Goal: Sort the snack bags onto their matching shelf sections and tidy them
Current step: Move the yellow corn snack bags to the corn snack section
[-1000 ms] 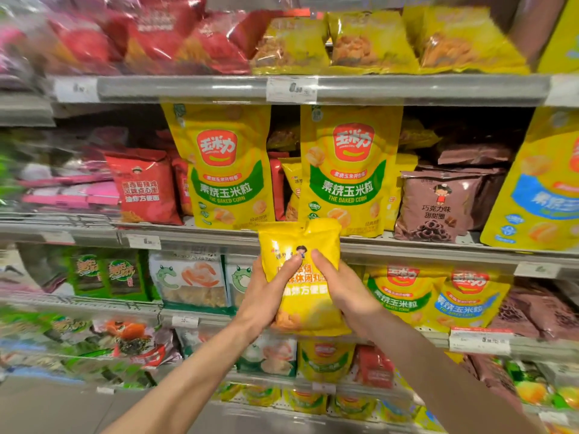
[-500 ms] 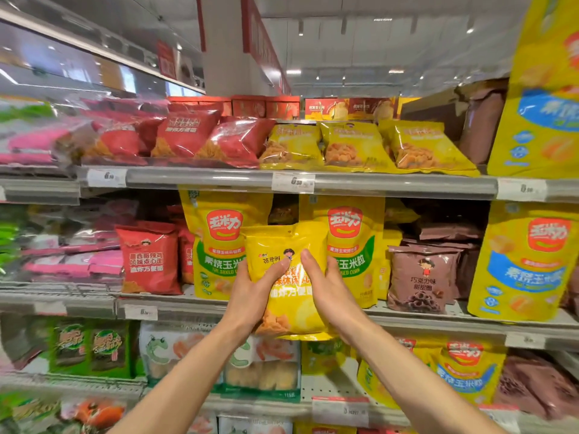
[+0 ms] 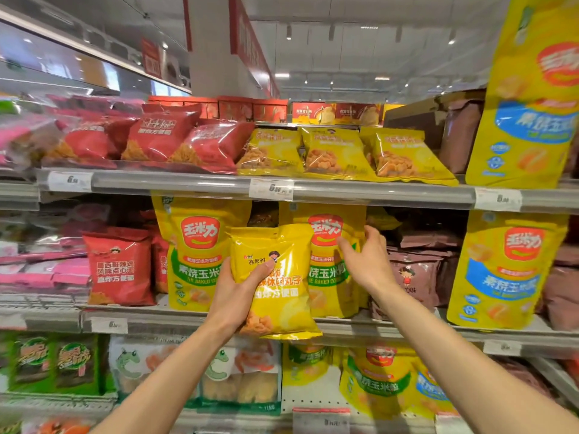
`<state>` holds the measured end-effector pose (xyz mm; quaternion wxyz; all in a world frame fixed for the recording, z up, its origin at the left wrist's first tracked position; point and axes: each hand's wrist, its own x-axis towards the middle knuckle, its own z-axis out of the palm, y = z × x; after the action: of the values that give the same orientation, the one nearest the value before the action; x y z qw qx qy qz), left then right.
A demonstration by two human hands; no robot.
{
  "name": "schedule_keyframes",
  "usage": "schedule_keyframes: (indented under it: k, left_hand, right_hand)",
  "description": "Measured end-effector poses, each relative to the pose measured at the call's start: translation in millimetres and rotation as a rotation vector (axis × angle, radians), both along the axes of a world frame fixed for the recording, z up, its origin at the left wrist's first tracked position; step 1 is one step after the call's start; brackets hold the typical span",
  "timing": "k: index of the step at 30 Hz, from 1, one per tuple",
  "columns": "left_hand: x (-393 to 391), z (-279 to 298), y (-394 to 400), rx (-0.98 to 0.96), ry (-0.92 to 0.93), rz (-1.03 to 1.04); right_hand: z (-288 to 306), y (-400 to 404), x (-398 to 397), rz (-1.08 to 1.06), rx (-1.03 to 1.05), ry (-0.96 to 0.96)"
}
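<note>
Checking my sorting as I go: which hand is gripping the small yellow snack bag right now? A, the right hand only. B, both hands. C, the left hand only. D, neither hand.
C: the left hand grips the small yellow snack bag, while the right hand is off it, at the baked corn bag behind.

A small yellow plastic snack bag (image 3: 275, 277) is held in front of the grey metal middle shelf (image 3: 391, 328). Two tall yellow corn bags (image 3: 194, 252) stand behind it. Brown bags (image 3: 416, 274) sit to their right.

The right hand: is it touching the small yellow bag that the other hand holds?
Apart. In the head view the right hand reaches past it to the tall corn bag behind, while only the left hand grips the small yellow bag.
</note>
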<state>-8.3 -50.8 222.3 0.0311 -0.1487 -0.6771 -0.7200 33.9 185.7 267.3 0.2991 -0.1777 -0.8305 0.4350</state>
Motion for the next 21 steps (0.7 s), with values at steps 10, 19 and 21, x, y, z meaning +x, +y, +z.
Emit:
schedule_keyframes:
  k: [10, 19, 21]
  left_hand:
    - [-14, -2, -14, -0.054, 0.018, 0.081]
    - [-18, -2, -45, -0.044, 0.024, 0.14]
    - [-20, -4, -52, -0.044, 0.01, 0.152]
  right_hand:
    - [11, 20, -36, 0.037, -0.108, -0.026]
    - [4, 16, -49, 0.188, -0.264, 0.042]
    - [4, 17, -50, 0.23, -0.267, 0.072]
